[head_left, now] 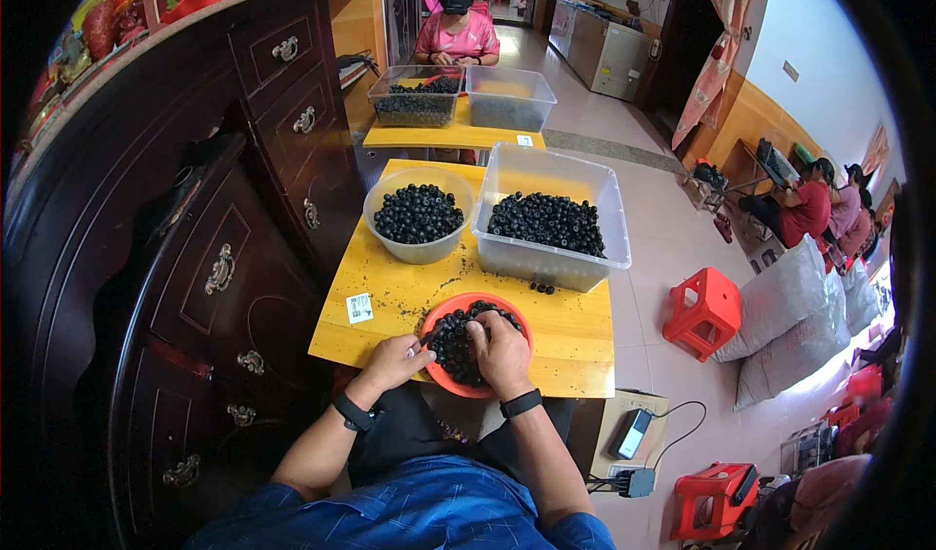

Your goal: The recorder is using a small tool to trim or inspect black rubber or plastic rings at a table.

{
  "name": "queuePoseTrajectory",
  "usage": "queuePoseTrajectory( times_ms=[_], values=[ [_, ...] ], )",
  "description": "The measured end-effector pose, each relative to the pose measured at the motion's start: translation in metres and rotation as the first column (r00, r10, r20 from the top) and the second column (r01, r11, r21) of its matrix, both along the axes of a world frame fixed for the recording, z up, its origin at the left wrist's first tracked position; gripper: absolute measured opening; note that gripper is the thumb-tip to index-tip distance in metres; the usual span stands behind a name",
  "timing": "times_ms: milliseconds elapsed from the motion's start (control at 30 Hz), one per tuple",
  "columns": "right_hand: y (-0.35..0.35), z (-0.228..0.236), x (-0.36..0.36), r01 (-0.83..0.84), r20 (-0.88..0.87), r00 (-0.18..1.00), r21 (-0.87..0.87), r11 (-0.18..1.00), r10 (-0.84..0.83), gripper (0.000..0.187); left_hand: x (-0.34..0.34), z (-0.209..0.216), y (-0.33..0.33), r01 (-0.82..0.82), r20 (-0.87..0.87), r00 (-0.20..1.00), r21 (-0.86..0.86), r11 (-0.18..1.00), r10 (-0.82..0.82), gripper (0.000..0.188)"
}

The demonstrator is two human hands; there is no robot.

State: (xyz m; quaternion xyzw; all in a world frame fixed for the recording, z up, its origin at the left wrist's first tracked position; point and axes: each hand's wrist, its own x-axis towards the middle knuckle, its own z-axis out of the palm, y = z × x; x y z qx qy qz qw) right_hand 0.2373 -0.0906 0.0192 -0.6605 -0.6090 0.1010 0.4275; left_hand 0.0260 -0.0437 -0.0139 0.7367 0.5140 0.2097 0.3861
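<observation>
An orange-red bowl (520, 318) filled with small black ring-like pieces (456, 347) sits at the near edge of the yellow table. My left hand (392, 363) is at the bowl's left rim, its thumb and fingers pinched together. Something small and dark sticks out by its fingertips, too small to name. Over the right side of the bowl, my right hand (501, 357) curls its fingers down among the black pieces. What those fingers grip, if anything, is hidden. Both wrists wear black bands.
Beyond the bowl stand a round translucent tub (375, 228) and a rectangular clear bin (609, 257), both holding black pieces. Black crumbs dot the yellow table (575, 355). A dark wooden cabinet (185, 287) flanks the left. A red stool (702, 306) stands right; a person in pink works opposite.
</observation>
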Motion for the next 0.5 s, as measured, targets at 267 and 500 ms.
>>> queuePoseTrajectory(
  times_ms=[267, 500],
  values=[
    [-0.006, 0.002, 0.009, -0.195, -0.863, 0.497, -0.006, 0.981, 0.093, 0.029, -0.005, -0.007, -0.029, 0.063, 0.295, 0.954, -0.363, 0.93, 0.05, 0.028],
    [-0.034, 0.018, 0.031, -0.252, -0.92, -0.392, 0.105, 0.962, -0.002, 0.04, 0.018, -0.007, -0.043, 0.052, 0.419, 0.89, -0.488, 0.871, 0.181, 0.022]
  ],
)
